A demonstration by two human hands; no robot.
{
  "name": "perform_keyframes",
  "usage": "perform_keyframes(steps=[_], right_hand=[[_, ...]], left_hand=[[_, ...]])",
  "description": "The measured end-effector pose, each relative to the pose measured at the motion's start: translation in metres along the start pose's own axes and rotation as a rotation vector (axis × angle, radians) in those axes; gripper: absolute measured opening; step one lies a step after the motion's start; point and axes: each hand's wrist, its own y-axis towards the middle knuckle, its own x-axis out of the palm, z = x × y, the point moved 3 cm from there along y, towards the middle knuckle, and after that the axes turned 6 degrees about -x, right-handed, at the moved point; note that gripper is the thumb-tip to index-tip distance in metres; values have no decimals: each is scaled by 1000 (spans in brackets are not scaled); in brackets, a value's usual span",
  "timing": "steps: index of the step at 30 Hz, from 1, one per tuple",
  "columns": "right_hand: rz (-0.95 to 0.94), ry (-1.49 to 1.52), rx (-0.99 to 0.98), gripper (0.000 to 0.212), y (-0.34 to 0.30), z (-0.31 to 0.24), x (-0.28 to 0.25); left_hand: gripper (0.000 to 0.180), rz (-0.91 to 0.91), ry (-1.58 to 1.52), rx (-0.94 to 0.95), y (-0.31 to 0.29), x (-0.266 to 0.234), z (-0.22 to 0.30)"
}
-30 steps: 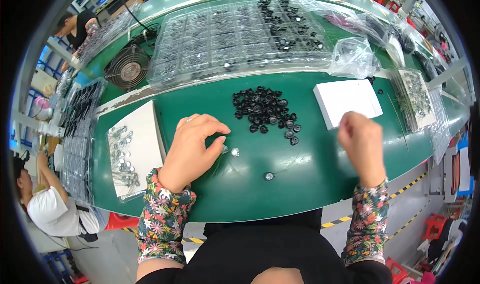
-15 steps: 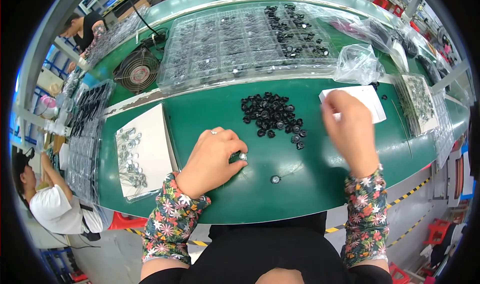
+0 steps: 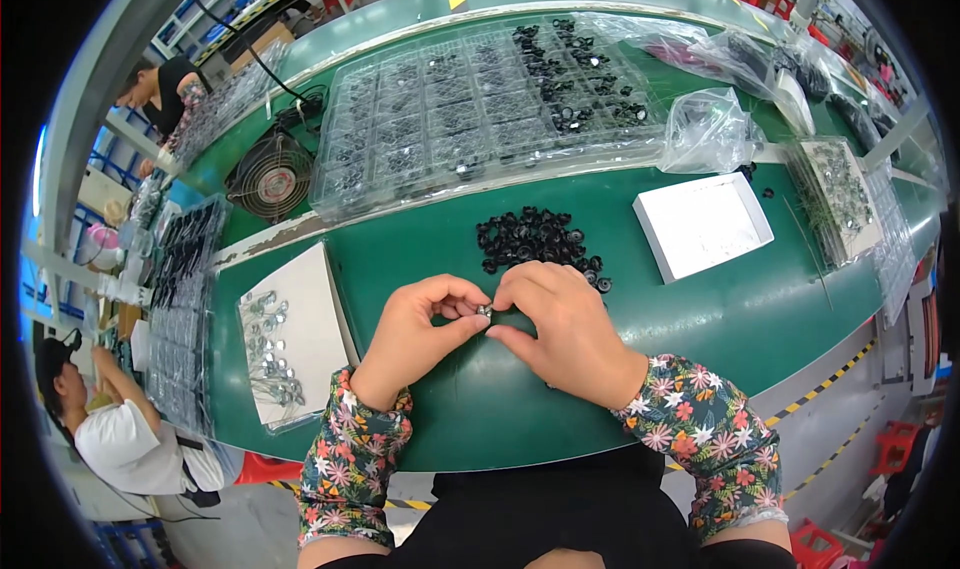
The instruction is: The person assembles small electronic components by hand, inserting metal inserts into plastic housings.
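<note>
My left hand (image 3: 420, 334) pinches a small round part with a shiny silver face (image 3: 485, 311) between thumb and fingers, just above the green table. My right hand (image 3: 570, 337) meets it there, thumb and forefinger closed together at the part's edge. Whatever tiny piece may be in the right fingertips is too small to make out. Behind both hands lies a heap of small black round caps (image 3: 525, 237), its near side partly covered by my right hand. An open white box (image 3: 705, 227) stands to the right of the heap, with tiny specks on its bottom.
To the left, a pale board (image 3: 310, 314) carries several silver-faced parts with thin wires. Clear compartment trays (image 3: 440, 109) line the back, some filled with black pieces. A fan (image 3: 272, 177), a plastic bag (image 3: 708, 129) and another wired bundle (image 3: 840, 194) sit around. Two people work at left.
My right hand has come from the white box to the left, meeting my left hand at the silver-faced part. The loose part on the table in front is now hidden by my right hand.
</note>
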Motion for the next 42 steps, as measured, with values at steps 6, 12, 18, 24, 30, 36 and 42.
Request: perform_keyframes(steps=[6,12,18,24,30,36,42], right_hand=[[90,-72,-94,29,2,-2,0],[134,-31,-126,29,2,-3,2],[114,153,-54,25,3,-1,3],[104,258,-5,26,3,3,5],[146,250,10,21,1,6,6],[144,440,150,13,-1,15,5],[48,805,452,10,-6,27,2]], left_hand=[[15,-60,-419,-149,-1,3,0],[12,-114,-487,-141,-1,0,-5],[11,-138,-500,-147,-2,-1,-3],[12,-107,-470,-154,-3,-1,-1],[11,-86,-510,-144,-3,2,-3],[9,-3,-463,-104,0,-2,-4],[9,112,410,-15,-5,-1,11]])
